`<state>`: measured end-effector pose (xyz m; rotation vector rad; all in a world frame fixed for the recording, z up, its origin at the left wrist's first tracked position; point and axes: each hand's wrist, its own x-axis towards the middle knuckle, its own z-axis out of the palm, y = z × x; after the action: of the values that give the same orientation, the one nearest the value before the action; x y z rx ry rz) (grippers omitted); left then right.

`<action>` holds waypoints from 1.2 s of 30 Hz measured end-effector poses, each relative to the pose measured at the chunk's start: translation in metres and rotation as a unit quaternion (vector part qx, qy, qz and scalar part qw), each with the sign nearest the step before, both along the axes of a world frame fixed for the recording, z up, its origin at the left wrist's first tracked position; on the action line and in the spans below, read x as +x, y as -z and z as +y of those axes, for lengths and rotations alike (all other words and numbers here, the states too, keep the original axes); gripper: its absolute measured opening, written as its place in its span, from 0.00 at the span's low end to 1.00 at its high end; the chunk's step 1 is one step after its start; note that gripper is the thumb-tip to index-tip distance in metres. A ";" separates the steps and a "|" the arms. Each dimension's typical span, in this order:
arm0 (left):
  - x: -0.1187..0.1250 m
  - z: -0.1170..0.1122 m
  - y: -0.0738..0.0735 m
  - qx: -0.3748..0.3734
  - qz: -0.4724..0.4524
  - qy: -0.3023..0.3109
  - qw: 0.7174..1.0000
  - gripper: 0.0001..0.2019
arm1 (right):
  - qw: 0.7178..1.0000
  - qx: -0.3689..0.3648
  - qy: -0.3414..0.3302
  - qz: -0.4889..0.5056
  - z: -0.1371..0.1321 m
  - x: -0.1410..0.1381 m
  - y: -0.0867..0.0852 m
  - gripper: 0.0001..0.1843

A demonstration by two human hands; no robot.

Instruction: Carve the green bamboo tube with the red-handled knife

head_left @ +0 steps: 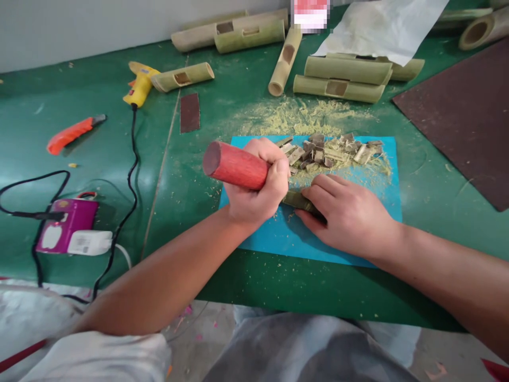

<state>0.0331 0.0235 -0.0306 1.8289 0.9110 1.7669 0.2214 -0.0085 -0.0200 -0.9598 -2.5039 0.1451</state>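
My left hand (270, 185) is wrapped round a thick red wooden handle (236, 164), whose butt end points up and to the left. The working end of that tool is hidden behind my fist. Low over the blue sheet (270, 236), my right hand (353, 215) holds down a small greenish bamboo piece (295, 199), its thumb and fingers closed about it. The left end of the piece shows beside my left fist; the rest is under my right hand. Just beyond both hands lies a heap of bamboo chips and shavings (318, 151).
Cut bamboo tubes (342, 69) lie along the back. At left are a yellow glue gun (141, 87), an orange utility knife (71, 135), a purple power strip (67, 223) and black cord. Brown sheets (465, 122) (190, 113) and white paper (377, 26) rest on the green table (278, 284).
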 end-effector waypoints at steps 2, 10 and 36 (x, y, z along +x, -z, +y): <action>-0.001 0.000 -0.001 -0.003 0.002 0.002 1.000 0.17 | 1.000 -0.008 0.002 -0.001 0.000 0.001 0.000 0.13; -0.001 0.001 -0.003 0.004 -0.026 0.023 0.999 0.16 | 1.000 -0.017 0.003 -0.001 -0.001 0.001 0.000 0.13; -0.004 0.002 0.000 0.003 0.017 0.050 0.999 0.19 | 1.000 -0.002 0.006 -0.005 -0.002 -0.001 -0.001 0.13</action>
<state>0.0293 0.0259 -0.0302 1.8795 0.8137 1.6839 0.2206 -0.0107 -0.0188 -0.9798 -2.5079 0.1403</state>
